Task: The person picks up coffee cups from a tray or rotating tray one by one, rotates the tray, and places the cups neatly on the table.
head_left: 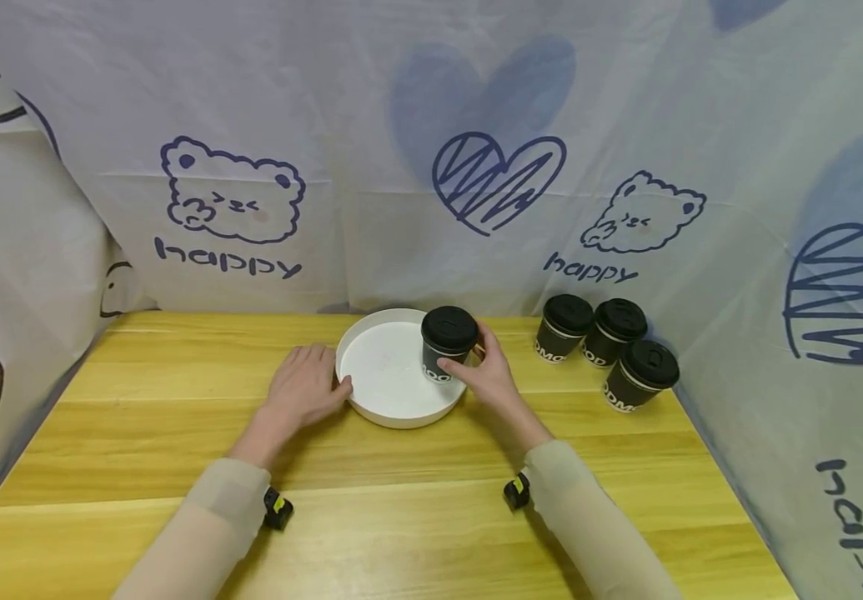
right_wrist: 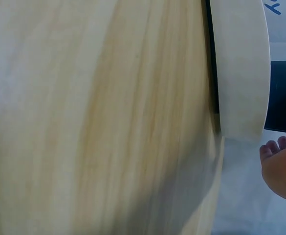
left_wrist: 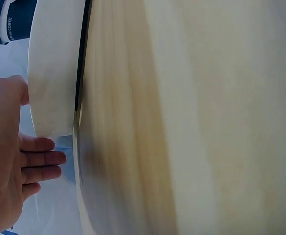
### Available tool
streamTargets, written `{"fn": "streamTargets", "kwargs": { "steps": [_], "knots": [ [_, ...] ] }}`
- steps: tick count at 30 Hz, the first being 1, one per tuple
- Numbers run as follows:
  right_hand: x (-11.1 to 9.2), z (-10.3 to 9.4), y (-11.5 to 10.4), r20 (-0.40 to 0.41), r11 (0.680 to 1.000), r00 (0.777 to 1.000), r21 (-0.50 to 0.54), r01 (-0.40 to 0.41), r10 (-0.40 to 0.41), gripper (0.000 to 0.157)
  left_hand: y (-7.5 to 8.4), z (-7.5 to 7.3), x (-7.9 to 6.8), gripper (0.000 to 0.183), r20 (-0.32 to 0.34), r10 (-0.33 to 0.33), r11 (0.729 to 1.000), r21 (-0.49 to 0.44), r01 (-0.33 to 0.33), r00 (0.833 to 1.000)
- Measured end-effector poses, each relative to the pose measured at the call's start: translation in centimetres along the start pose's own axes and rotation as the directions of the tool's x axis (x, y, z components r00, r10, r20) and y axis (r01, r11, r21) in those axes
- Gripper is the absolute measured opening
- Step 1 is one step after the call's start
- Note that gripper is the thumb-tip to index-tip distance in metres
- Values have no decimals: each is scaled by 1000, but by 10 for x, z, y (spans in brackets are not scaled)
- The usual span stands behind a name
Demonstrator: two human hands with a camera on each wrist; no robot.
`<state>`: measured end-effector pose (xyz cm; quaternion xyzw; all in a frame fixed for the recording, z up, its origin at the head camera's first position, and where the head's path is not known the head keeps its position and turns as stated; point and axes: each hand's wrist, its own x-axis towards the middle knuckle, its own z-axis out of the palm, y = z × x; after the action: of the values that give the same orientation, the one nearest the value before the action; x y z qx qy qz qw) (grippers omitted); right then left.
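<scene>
A round white tray (head_left: 378, 375) with a low rim lies on the wooden table. My right hand (head_left: 493, 371) grips a black paper coffee cup (head_left: 439, 354) with a black lid, thumb across its front and fingers round the far side. The cup is upright over the tray's right part. At the tray's left edge my left hand (head_left: 305, 385) rests with its thumb against the rim. In the left wrist view the fingers of that hand (left_wrist: 3, 161) extend loosely beside the tray wall (left_wrist: 57, 73). The right wrist view shows only part of the right hand (right_wrist: 282, 169), beside the dark cup (right_wrist: 285, 95).
Three similar lidded cups stand at the table's back right: one at the left (head_left: 562, 329), one behind (head_left: 613, 329) and one nearer the right edge (head_left: 639, 375). A printed white cloth (head_left: 371, 233) hangs behind the wooden table (head_left: 371, 517) and along its sides.
</scene>
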<state>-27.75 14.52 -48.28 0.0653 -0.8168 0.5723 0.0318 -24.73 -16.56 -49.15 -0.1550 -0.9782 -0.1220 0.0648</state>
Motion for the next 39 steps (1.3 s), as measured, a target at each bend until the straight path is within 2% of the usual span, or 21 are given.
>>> {"fn": "streamTargets", "kwargs": {
  "steps": [10, 25, 39],
  "knots": [
    [4, 6, 1, 8, 1000, 1000, 1, -25, 25, 95, -2, 1, 2, 60, 17, 16, 1000, -1, -16, 1000],
    [3, 9, 4, 13, 1000, 1000, -9, 4, -4, 85, -2, 1, 3, 62, 14, 33, 999, 36, -33, 999],
    [0, 8, 0, 11, 1000, 1000, -2, -19, 19, 83, 0, 0, 3, 62, 18, 31, 998, 56, -32, 999]
  ]
}}
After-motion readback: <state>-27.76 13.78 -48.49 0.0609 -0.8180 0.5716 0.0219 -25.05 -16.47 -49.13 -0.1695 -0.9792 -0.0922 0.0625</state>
